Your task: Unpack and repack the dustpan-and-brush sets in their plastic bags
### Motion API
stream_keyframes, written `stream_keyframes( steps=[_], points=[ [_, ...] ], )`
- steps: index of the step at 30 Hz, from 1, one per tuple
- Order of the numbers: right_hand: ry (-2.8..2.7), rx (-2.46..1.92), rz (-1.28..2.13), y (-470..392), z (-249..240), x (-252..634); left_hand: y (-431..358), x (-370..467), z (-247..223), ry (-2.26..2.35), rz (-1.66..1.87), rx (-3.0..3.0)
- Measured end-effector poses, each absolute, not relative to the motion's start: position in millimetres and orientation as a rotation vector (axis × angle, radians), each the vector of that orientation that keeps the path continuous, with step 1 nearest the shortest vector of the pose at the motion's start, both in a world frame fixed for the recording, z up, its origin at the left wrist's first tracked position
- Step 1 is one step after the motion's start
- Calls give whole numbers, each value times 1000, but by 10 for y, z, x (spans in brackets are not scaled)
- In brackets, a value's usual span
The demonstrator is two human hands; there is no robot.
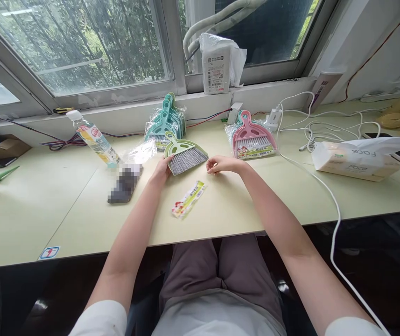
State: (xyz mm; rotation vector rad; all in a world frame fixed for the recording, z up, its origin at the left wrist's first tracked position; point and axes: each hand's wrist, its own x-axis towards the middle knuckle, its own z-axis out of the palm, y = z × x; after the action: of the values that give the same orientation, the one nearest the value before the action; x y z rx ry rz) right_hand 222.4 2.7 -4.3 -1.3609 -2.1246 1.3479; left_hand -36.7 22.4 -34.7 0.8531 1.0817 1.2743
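Observation:
A green mini dustpan and brush set [187, 156] with grey bristles is tilted above the table in front of me. My left hand [162, 169] grips its left edge, the thumb on the near side. Close to its right corner is my right hand [222, 164], fingers curled in; whether they pinch anything is too small to make out. A printed label card [189, 199] lies on the table below the set. Clear plastic wrapping [142, 151] lies left of my left hand.
Wrapped teal sets [166, 121] stand at the back, and wrapped pink ones [252, 137] at right. A drink bottle [94, 139] leans left, near a blurred dark object [125, 183]. A tissue pack [357, 158] and white cables [326, 186] occupy the right.

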Motion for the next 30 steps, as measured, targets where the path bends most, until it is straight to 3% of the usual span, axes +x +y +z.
stream_keyframes(
  steps=[7, 16, 22, 30],
  points=[
    [-2351, -1315, 952, 56, -255, 2009, 213, -358, -348, 1093, 1278, 833],
    [-2582, -1099, 894, -341, -150, 1537, 275, -364, -417, 1067, 1294, 848],
    [-2319, -1044, 1052, -255, -86, 1659, 261, -367, -404, 1034, 1269, 909],
    [-1550, -1360, 948, 75, -152, 1938, 176, -372, -336, 970, 1149, 1057]
  ],
)
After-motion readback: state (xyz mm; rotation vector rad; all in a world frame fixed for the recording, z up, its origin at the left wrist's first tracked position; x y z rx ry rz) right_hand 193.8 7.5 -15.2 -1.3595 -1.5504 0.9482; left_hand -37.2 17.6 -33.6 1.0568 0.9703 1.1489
